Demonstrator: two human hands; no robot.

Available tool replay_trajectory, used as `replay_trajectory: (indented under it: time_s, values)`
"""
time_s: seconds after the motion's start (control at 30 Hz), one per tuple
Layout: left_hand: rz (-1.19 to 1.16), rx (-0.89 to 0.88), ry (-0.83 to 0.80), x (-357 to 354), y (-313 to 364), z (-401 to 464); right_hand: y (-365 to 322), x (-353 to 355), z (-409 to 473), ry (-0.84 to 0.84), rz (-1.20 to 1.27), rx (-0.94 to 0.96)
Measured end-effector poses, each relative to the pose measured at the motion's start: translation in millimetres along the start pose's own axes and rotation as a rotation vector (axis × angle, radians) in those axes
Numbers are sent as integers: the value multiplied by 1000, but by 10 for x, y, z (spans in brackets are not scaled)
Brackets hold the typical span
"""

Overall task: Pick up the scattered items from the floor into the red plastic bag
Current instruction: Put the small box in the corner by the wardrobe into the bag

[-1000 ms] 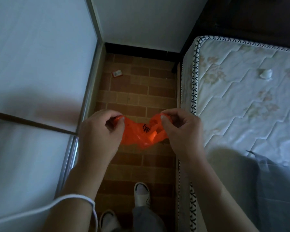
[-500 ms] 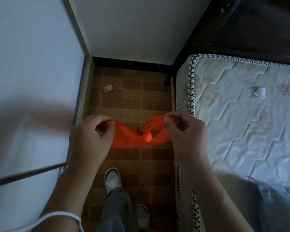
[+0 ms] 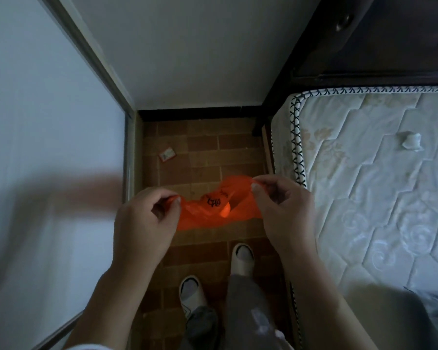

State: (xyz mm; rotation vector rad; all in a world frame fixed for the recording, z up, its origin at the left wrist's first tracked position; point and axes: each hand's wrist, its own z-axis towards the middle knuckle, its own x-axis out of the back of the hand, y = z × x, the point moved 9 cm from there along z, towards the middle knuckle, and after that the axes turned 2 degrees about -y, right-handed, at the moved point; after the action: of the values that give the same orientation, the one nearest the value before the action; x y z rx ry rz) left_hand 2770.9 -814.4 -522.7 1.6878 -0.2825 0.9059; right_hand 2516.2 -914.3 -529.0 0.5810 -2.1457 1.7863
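The red plastic bag [image 3: 213, 210] with dark print hangs stretched between my two hands above the brick floor. My left hand [image 3: 144, 221] pinches its left edge between thumb and fingers. My right hand [image 3: 283, 205] pinches its right edge, slightly higher. A small flat packet [image 3: 167, 154] with a red border lies on the floor ahead, near the left wall. A small crumpled white scrap [image 3: 411, 140] rests on the mattress at the right.
The narrow brick floor [image 3: 228, 147] runs between a white sliding panel [image 3: 48, 147] on the left and a bare quilted mattress [image 3: 364, 198] on the right. A white wall [image 3: 187, 59] closes the far end. My feet in white slippers [image 3: 242, 257] stand below the bag.
I have stepped forward along the corridor, and the packet on the floor is nearer. Both hands keep their pinch on the bag and have pulled it wider apart.
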Motion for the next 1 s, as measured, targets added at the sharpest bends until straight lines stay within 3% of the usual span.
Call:
replay_trajectory:
  time_s: [0.7,1.0]
  values:
    - [30,132,29,-786,151,952,138,-67,1221,-230,-167,67]
    - [-32,136,69,-1139,-173,1280,380,-381,1687,-282,-216,76]
